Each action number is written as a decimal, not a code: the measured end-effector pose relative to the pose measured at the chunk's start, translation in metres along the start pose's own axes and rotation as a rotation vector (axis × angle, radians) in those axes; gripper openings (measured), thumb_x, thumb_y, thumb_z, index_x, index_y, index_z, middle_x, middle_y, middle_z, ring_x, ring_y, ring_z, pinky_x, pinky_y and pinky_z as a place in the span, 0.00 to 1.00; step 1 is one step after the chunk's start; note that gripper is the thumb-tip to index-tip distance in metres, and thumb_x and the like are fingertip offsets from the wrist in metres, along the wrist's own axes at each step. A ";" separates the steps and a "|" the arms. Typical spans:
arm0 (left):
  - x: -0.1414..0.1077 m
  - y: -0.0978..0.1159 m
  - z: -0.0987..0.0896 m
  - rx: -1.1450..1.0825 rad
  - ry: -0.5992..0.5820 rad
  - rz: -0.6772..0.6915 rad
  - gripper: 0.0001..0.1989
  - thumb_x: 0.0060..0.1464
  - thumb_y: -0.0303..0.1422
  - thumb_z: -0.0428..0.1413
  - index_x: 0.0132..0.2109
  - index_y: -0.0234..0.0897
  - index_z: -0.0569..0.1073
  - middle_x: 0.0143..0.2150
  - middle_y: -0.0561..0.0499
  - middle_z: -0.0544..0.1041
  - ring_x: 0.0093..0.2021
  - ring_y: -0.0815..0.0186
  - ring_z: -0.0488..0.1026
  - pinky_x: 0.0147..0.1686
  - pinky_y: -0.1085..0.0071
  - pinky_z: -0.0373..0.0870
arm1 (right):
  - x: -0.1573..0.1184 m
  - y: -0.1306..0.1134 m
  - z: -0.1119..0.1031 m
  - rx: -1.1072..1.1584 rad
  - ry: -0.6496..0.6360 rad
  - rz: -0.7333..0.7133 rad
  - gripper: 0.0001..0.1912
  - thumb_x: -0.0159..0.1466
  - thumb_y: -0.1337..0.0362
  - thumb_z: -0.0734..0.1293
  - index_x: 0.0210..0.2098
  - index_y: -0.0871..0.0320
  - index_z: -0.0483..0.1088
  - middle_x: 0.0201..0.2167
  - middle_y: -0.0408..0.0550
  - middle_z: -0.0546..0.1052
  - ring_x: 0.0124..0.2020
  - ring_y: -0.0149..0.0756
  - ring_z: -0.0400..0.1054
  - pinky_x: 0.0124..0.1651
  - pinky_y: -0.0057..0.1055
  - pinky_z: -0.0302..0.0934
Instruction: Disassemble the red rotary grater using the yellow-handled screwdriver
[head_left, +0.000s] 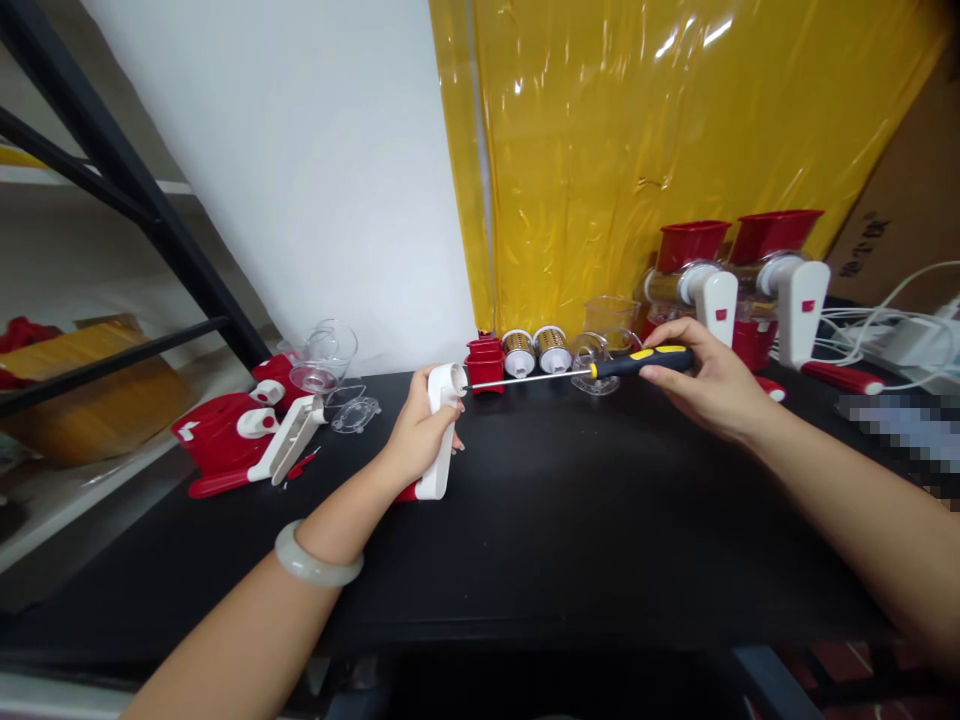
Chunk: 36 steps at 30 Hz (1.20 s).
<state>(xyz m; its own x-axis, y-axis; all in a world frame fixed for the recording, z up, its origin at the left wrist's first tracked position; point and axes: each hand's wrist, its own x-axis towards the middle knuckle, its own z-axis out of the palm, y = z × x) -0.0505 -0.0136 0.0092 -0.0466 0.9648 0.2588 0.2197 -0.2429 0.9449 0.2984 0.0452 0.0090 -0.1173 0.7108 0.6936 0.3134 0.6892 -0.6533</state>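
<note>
My left hand (422, 432) is closed around a white crank handle (442, 455) with a red grip low down, held upright above the black table. A screwdriver (622, 365) with a black and yellow handle lies level in my right hand (701, 378), gripped between thumb and fingers. Its long metal shaft points left, and the tip meets the round opening at the top of the crank handle. How deep the tip sits cannot be made out. Behind the shaft stand a small red part (485, 366) and two white-ended grater drums (536, 352).
On the left lie red grater bodies (221, 435), another white crank (298, 438) and clear plastic parts (326, 360). Two assembled red-and-white rotary graters (780, 290) stand at the back right, near white cables (862, 335). A black shelf frame (135, 190) rises on the left.
</note>
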 end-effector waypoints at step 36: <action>-0.001 -0.003 -0.006 0.086 0.035 0.130 0.25 0.51 0.30 0.57 0.55 0.42 0.60 0.38 0.55 0.70 0.22 0.72 0.70 0.21 0.71 0.75 | -0.003 0.002 0.014 0.176 -0.124 0.291 0.24 0.67 0.38 0.61 0.35 0.52 0.69 0.16 0.41 0.70 0.15 0.34 0.65 0.19 0.32 0.61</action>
<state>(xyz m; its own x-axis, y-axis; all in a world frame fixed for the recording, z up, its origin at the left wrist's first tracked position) -0.0571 -0.0145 0.0072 -0.0461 0.9213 0.3861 0.3082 -0.3546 0.8828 0.2861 0.0468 0.0010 -0.1634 0.8850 0.4360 0.1848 0.4616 -0.8676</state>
